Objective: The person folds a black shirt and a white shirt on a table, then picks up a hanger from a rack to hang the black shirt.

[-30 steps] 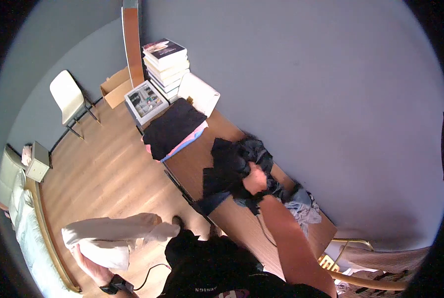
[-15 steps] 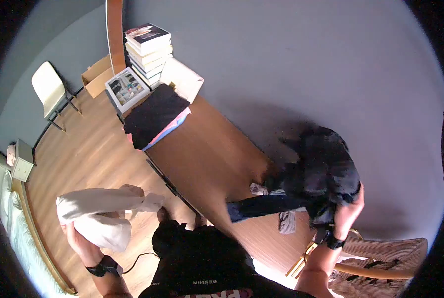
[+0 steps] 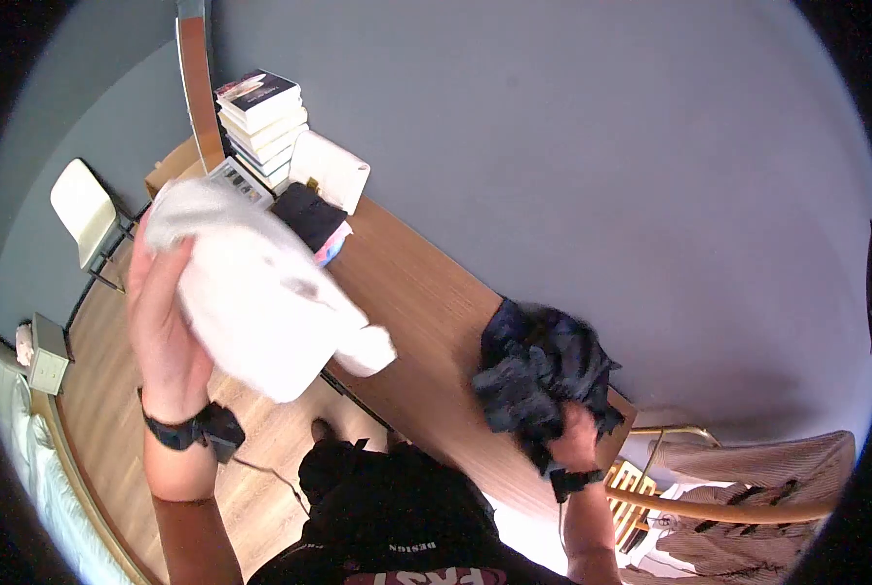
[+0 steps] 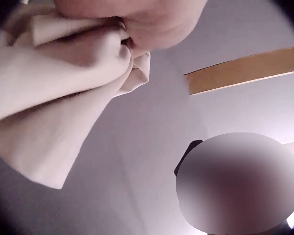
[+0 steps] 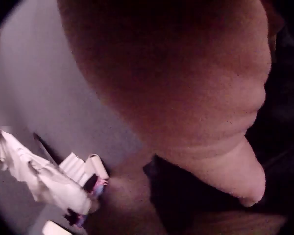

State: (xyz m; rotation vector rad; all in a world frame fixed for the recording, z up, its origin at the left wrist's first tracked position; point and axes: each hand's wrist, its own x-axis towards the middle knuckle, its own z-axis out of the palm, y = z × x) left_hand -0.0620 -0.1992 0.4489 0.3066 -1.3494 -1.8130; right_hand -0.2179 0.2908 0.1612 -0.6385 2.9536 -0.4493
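Note:
My left hand (image 3: 168, 312) grips a bunched white garment (image 3: 260, 302), raised at the left of the head view; its thumb lies over the cloth. In the left wrist view the pale cloth (image 4: 54, 98) hangs in folds from the left hand (image 4: 137, 19). At the table's right end, my right hand (image 3: 577, 439) is on a heap of dark clothes (image 3: 538, 366), its fingertips hidden in the cloth. The right wrist view shows the right hand (image 5: 176, 88) large, with its thumb against the dark cloth (image 5: 181, 196).
On the table (image 3: 406, 283), a folded dark garment (image 3: 309, 214) lies at the far end near a white box (image 3: 329, 171) and a stack of books (image 3: 260, 117). A chair with striped cloth (image 3: 748, 458) stands at the right, a white chair (image 3: 85, 210) at the far left.
The left hand has risen with the white garment. The right hand first lifted the dark clothes to the right, then lowered them at the table's right end. The view has shifted a little.

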